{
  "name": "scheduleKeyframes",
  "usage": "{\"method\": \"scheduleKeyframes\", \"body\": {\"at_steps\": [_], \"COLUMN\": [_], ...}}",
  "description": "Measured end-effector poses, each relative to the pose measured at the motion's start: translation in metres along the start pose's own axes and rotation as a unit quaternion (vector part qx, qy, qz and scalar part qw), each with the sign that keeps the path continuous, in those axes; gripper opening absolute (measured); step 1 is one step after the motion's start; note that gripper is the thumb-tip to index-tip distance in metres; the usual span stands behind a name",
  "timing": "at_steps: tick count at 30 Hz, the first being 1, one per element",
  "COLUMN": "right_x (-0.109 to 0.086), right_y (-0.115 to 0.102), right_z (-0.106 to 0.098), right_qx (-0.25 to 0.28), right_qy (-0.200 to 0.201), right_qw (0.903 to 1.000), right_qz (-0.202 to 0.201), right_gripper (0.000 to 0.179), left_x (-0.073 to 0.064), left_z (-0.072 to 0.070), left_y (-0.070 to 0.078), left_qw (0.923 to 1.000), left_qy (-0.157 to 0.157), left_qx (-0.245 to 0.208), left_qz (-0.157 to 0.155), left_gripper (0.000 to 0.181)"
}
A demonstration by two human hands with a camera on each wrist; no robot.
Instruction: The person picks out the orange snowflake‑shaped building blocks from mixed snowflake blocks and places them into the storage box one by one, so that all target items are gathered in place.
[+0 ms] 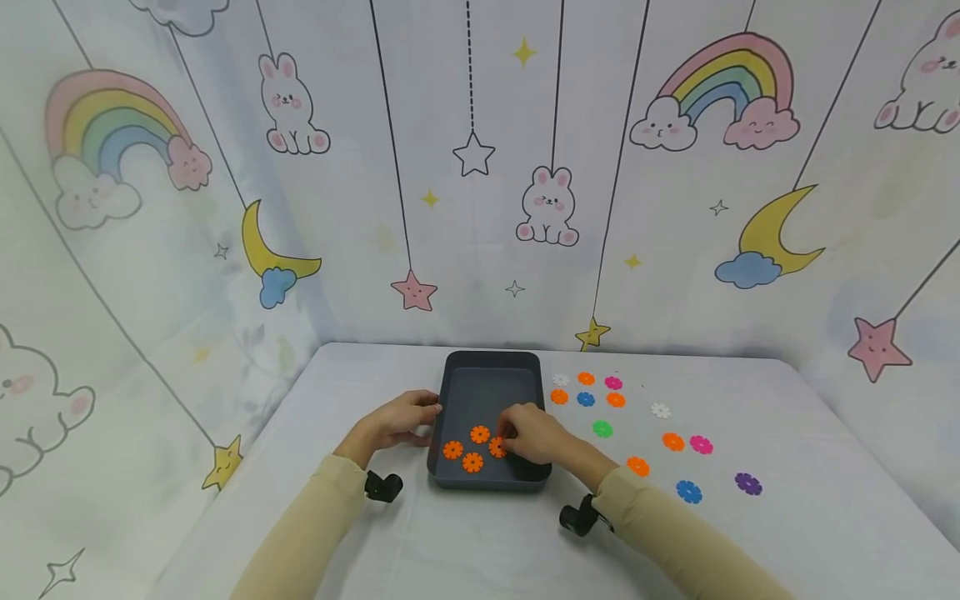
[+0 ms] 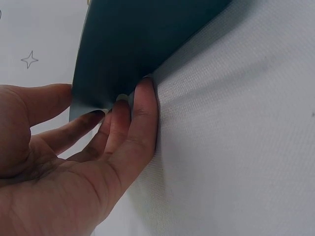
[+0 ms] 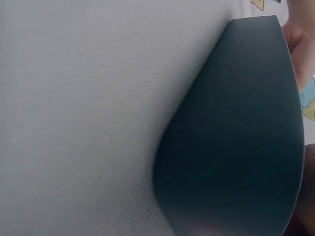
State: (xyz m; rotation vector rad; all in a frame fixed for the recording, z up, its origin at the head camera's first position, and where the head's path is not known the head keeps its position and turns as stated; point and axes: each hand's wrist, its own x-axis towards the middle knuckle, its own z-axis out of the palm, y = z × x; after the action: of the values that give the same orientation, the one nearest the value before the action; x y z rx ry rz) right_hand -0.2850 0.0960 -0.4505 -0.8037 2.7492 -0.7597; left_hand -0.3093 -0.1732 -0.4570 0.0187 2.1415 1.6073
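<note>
Right grip [image 1: 534, 433] pinches an orange flower disc [image 1: 497, 447]; three others [image 1: 472, 462] lie to its left.
Left grip [image 1: 405, 417], loose, touches the gray tray [image 1: 491, 392].

We see a smooth, matt tray [image 1: 491, 390], though we cannot tell metal from plastic. The flower-shaped discs [image 1: 480, 434] look like smooth plastic. Finely woven, matt cloth [image 2: 231, 152] covers the tabletop [image 1: 480, 546].
</note>
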Motion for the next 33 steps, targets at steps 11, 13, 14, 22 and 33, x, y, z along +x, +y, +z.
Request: {"method": "scheduleKeyframes", "body": {"at_steps": [11, 13, 14, 22, 33], "right_x": [-0.007, -0.011, -0.013, -0.042, -0.087], "right_y": [0.002, 0.003, 0.005, 0.026, 0.067], "right_z": [-0.011, -0.016, -0.018, -0.046, -0.087], "right_qx": [0.022, 0.029, 0.031, 0.079, 0.044], "right_qy": [0.001, 0.001, 0.002, 0.019, 0.056], "right_qw": [0.9992, 0.9988, 0.9986, 0.9942, 0.9973], "right_qz": [-0.033, -0.038, -0.043, -0.071, -0.02], "right_gripper": [0.015, 0.018, 0.02, 0.028, 0.02], "left_x": [-0.001, -0.001, -0.002, -0.003, -0.004], "left_z": [0.0, 0.0, 0.0, 0.001, 0.001], "left_y": [0.004, 0.004, 0.004, 0.003, 0.003], "left_qw": [1.0, 1.0, 1.0, 1.0, 1.0], "left_qy": [-0.002, 0.0, 0.001, 0.002, 0.0], "left_qx": [-0.001, -0.002, -0.002, -0.005, -0.002], "left_qz": [-0.003, -0.004, -0.004, -0.006, -0.005], "left_gripper": [0.049, 0.049, 0.049, 0.049, 0.05]}}
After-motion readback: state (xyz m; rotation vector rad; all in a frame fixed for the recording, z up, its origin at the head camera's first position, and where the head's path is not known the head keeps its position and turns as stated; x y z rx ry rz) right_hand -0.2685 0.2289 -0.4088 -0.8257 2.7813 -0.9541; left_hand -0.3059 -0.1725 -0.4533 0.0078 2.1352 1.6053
